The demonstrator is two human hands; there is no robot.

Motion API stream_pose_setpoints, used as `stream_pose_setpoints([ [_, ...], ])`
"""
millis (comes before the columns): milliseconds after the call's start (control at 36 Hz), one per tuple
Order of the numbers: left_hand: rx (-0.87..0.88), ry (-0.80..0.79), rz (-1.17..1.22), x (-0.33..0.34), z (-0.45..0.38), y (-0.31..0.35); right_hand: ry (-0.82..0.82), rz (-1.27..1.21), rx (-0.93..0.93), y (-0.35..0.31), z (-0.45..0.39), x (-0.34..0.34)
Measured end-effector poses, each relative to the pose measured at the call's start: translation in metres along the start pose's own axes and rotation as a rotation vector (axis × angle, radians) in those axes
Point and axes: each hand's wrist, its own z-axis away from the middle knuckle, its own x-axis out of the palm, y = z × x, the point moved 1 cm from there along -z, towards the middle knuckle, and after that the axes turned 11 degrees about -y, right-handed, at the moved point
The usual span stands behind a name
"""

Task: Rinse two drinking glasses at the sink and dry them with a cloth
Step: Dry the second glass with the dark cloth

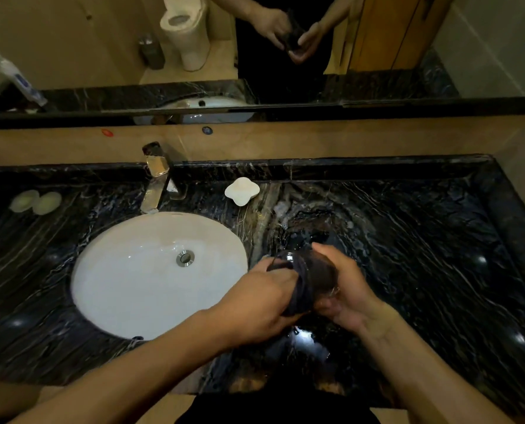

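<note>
A person stands at a dark marbled surface [408, 240], both hands raised just above it to the right of the white oval sink [126, 270]. The right hand [346, 289] is curled around a clear drinking glass [322, 276] held on its side, fingers wrapped over the top and the palm under its base. The left hand [264, 301] is closed on a dark cloth [301, 289], pressing it against the glass at the rim end; part of the cloth appears to be pushed into the mouth, though the dim light makes that hard to confirm. A chrome faucet [157, 179] rises behind the sink, with its drain [185, 257] visible in the dry-looking bowl. A white soap dish [242, 191] sits near the back edge, right of the faucet, and two pale round items [36, 201] lie at the far left. The mirror [255, 41] above reflects the hands and a toilet [184, 29]. Only one glass can be made out.
</note>
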Motion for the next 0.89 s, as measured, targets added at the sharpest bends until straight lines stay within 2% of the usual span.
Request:
stream_pose_setpoints([
  [111,0.014,0.229,-0.167,0.001,-0.005,-0.004,-0.097,-0.154,0.030,0.002,-0.005,0.003],
  [194,0.079,0.496,-0.113,0.008,-0.005,0.001,-0.125,-0.233,0.002,0.000,-0.006,0.005],
  [278,0.068,0.606,-0.103,0.015,-0.003,0.005,-0.157,-0.234,-0.016,0.003,-0.011,-0.002],
  [361,0.014,0.567,-0.096,0.014,0.000,0.007,-0.120,-0.247,-0.011,0.007,-0.012,-0.003],
  [500,-0.013,0.427,-0.098,0.004,0.001,0.002,-0.174,-0.254,0.046,0.007,-0.008,-0.009],
  [639,0.053,0.513,-0.067,0.008,-0.001,0.004,-0.163,-0.316,0.097,0.014,-0.008,-0.004],
  [806,0.007,0.548,-0.054,0.016,-0.002,0.007,-0.178,-0.331,0.070,0.008,-0.006,-0.006],
  [833,-0.003,0.537,-0.048,0.018,-0.003,0.007,-0.176,-0.315,0.067,0.009,-0.007,-0.007],
  [889,-0.054,0.417,-0.024,0.015,-0.004,0.008,-0.135,-0.287,0.058,0.007,-0.007,-0.007],
])
